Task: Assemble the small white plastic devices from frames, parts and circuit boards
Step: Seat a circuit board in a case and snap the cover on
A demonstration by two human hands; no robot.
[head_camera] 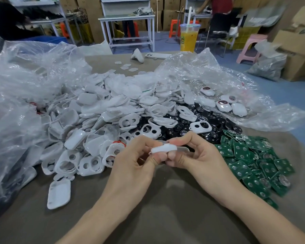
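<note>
No text, number or brand can be read here. The drink cup (189,38) at the far edge of the worktop carries a small green sticker (183,39) low on its left side, but its print is too small to make out. The green circuit boards (250,159) heaped on the near right show pale markings on their faces, too blurred to read as letters or figures.
</note>
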